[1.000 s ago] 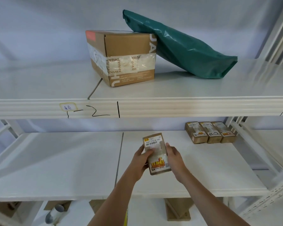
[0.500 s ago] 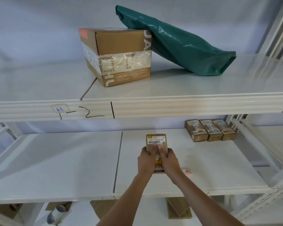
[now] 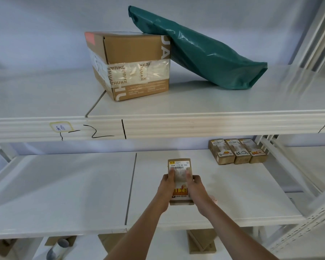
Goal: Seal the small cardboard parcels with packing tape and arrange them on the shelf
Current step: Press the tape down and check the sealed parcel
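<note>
Straightened since earlier, small parcel (image 3: 180, 182) lies on lower shelf (image 3: 242, 194), both hands' grip (image 3: 167, 186) (image 3: 194, 186) holding it.

Labelled parcel (image 3: 179, 166) (brown) on shelf (image 3: 83, 184)

A large taped cardboard box (image 3: 131, 66) is sitting on the upper level, left of centre. A green plastic mailer bag (image 3: 204, 51) is leaning against its right side, sloping down to the right. A handwritten label (image 3: 60, 127) is sticking to the near edge, far left.
</note>
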Demonstrator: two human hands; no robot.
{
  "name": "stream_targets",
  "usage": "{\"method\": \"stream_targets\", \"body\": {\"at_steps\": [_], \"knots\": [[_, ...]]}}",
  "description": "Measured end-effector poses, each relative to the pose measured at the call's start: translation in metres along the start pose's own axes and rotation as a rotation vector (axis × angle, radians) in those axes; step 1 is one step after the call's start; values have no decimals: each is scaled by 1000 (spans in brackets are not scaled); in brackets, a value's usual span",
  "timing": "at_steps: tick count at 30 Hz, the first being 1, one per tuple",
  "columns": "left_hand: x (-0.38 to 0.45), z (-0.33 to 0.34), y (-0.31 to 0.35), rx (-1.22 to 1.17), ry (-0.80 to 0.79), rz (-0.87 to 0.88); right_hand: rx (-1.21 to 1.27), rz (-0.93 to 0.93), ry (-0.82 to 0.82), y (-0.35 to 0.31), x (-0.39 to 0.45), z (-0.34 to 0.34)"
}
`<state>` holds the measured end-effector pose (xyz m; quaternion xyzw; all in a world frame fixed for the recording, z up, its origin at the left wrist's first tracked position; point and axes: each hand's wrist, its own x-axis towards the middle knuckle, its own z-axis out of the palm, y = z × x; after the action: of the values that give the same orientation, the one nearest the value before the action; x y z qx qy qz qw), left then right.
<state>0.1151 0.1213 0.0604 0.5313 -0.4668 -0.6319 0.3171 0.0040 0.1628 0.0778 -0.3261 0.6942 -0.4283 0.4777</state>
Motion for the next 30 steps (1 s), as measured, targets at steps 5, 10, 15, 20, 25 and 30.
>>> {"method": "stream_targets", "body": {"at_steps": [5, 10, 15, 20, 25, 30], "knots": [[0, 5, 8, -99, 114, -126, 20, 8, 18, -13, 9, -4], [-2, 12, 21, 9, 250, -12, 67, -13, 54, -24, 12, 7], [-6, 17, 22, 114, 326, 51, -181, -128, 144, -22, 12, 10], [-11, 18, 17, 160, 297, 80, -169, -84, 176, -10, 11, 13], [-6, 11, 11, 69, 133, -23, -79, 12, 49, -4, 15, 8], [-9, -11, 13, -160, -260, -82, 152, 89, -325, -7, 14, -24]]}}
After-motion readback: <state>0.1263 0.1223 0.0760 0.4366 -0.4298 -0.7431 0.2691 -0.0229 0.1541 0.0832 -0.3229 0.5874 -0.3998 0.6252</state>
